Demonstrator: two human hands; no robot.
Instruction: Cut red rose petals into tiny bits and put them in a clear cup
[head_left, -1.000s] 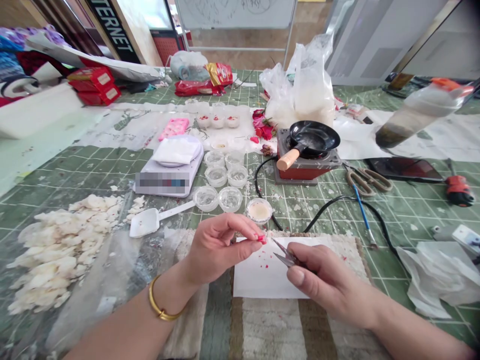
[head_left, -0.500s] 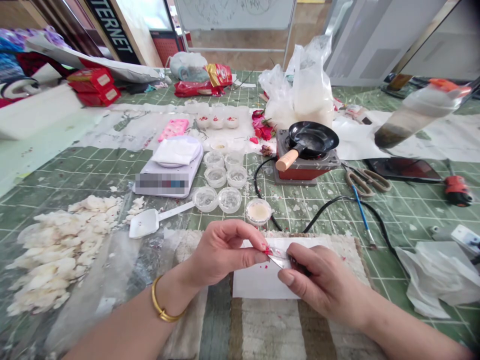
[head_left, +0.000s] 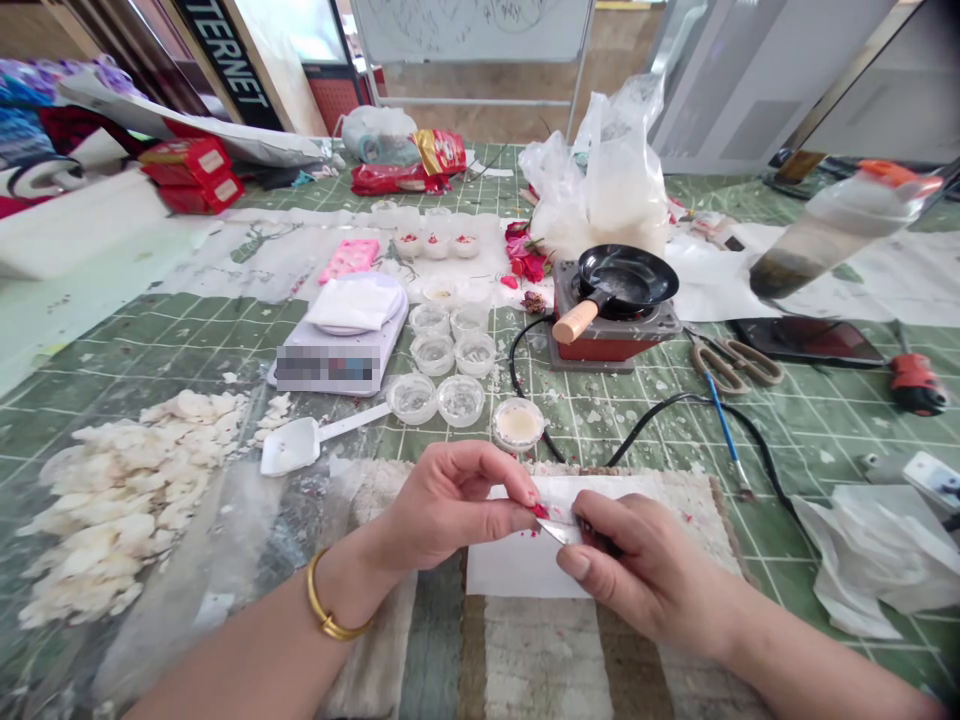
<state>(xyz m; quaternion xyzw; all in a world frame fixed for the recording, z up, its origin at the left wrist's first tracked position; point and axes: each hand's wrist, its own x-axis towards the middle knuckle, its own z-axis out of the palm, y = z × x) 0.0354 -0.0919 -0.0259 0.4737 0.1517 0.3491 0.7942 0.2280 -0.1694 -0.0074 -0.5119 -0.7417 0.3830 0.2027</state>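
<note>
Your left hand (head_left: 450, 505) has its grip clamped on a tiny red petal scrap (head_left: 539, 510), crumpled and pinched at the fingertips above white paper (head_left: 517, 570) flecked with red bits. Just beside it, your right hand (head_left: 652, 565) grips small steel snips (head_left: 561, 532), blades pointing left.

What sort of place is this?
Probably a craft workshop table, perhaps for wax or soap work: a cutting mat, a small pan on a hot plate, a scale, and white flakes.
</note>
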